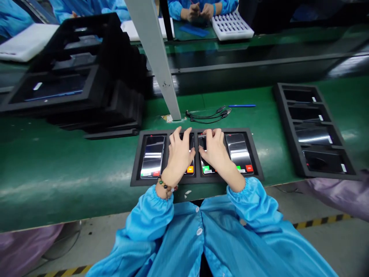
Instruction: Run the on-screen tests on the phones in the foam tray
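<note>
Green counter (115,165) fills your head view, a pale post (157,57) rising from it, black cables (209,117) and a blue pen (242,105) just right of its foot, dark trays (95,92) stacked off left. Now the black tray (201,179) right before you: four phones side by side! Your left hand is over (180,152) the second phone from the left (189,163), thumb and fingers spread; your right hand (216,152) covers part of the third phone (205,164), thumb well apart from the fingers. Neither grip is closed; whether fingertips press the glass, I can't tell.
</note>
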### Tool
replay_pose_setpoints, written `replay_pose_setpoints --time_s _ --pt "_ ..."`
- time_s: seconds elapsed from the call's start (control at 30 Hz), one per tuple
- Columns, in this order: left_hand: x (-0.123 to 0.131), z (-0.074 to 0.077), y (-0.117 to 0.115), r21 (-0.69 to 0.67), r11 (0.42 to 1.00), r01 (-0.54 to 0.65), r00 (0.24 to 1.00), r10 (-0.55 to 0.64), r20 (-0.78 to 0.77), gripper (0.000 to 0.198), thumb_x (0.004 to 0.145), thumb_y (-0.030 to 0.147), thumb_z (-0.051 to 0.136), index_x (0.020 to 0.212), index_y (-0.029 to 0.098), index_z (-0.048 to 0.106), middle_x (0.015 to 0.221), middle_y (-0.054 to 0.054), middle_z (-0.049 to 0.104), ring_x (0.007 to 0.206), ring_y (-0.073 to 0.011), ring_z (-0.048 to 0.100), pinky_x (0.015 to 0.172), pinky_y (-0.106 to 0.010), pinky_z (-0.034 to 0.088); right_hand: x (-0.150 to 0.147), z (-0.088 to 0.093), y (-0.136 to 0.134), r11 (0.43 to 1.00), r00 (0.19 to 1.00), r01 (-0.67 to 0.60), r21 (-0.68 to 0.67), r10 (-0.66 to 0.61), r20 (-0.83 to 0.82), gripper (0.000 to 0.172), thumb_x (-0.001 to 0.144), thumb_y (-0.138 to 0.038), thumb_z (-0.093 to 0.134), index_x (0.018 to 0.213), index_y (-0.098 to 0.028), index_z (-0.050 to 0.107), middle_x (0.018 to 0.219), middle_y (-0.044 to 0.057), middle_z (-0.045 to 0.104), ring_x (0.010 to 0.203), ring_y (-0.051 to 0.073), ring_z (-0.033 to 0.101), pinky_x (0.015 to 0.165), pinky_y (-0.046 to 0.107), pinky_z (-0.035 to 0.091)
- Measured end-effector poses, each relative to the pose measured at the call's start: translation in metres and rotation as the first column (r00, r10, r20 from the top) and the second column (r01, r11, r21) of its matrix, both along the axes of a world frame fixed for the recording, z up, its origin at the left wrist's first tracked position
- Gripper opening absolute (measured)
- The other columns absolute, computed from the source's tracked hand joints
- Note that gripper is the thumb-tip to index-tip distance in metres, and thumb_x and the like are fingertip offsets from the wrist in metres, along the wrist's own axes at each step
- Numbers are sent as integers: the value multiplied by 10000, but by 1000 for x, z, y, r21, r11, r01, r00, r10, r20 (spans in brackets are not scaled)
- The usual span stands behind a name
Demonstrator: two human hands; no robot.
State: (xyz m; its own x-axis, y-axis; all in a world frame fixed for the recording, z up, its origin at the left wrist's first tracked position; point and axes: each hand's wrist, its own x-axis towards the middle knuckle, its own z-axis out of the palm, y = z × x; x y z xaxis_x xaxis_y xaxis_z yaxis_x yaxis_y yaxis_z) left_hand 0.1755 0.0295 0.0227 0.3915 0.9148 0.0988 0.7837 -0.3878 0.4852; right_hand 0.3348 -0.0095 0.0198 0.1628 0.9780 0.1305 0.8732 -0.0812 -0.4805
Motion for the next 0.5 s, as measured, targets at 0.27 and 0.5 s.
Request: replay_pose_setpoints --time_s 0.27,0.5 --pt "10 3 6 -36 999 -30 996 26 -89 886 844 50 728 1634 301 412 1726 -238 324 1558 -512 373 968 -679 638 -1 -5 12 999 999 42 -24 -41 26 455 849 -95 708 1249 -193 515 1319 226 514 1273 440 556 895 653 637" --pt "-6 11 -2 88 991 -104 991 96 89 755 861 149 748 1567 282 516 1412 -168 492 1358 -401 516 1093 -618 561 0 20 -3 994 995 93 52 -95 32 383 893 -166 696 1245 -187 546 1252 201 518 1217 426 567 875 618 639"
